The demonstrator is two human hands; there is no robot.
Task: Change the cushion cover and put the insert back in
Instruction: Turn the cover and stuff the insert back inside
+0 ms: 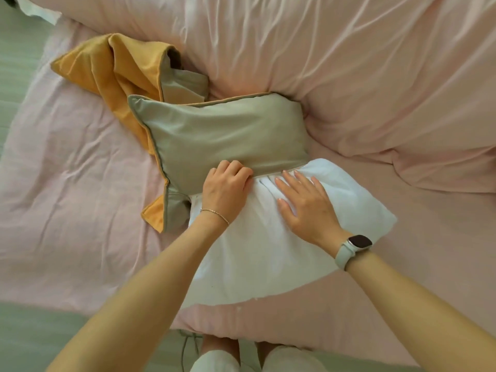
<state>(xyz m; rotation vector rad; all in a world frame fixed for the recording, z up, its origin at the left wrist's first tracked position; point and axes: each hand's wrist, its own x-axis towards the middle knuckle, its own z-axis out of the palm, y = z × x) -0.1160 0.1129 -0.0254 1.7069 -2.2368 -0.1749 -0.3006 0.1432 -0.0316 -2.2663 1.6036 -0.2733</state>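
Half the white insert (268, 251) is sleeved toward 12 o'clock; the cover's edge (271, 171) is gripped by the left hand (225, 187), while the open right hand (308, 208) is pressed flat.

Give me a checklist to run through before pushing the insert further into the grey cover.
1. Far end of white insert inside grey cover: ok.
2. Left hand gripping the cover's open edge: ok.
3. Right hand flat on the insert beside the opening: ok.
4. Insert corners reaching the cover's far corners: cannot tell, hidden.
5. Insert fully in: not ok, most lies outside.
6. Orange cover clear of the opening: ok, behind the grey one.
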